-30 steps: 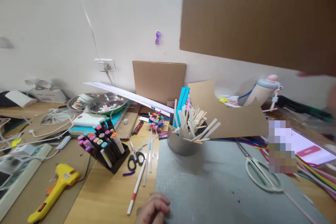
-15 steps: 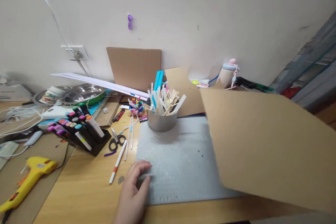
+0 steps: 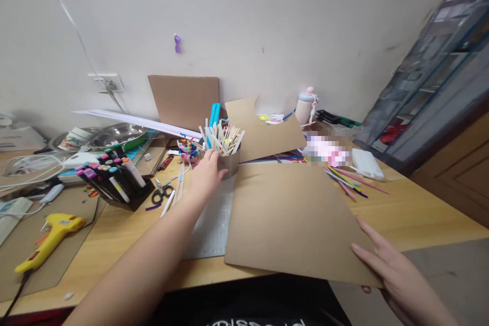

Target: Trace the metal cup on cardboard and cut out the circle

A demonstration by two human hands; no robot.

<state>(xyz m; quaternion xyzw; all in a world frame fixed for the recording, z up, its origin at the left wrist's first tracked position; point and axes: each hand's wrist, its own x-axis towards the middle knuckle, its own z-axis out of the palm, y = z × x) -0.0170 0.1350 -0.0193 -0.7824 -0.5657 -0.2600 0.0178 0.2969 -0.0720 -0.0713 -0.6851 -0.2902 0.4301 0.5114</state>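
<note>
My right hand grips a flat brown cardboard sheet by its right edge, thumb on top and fingers partly hidden beneath. The sheet covers most of the grey cutting mat, whose left strip shows. At the left side of a round metal cup is my left hand, with its fingers by the rim and its thumb across the front. The cup stands upright, full of wooden and white sticks. My left hand hides part of its wall.
Left of the mat lie black-handled scissors, a rack of markers and a yellow glue gun. Behind the cup lean a cut cardboard piece and another cardboard panel. Pipe cleaners and a bottle are at the right.
The cardboard sheet has come down and left over the mat, and my right hand is now visible on it. My left hand has moved forward from the mat's edge to the cup. The view has turned right.
</note>
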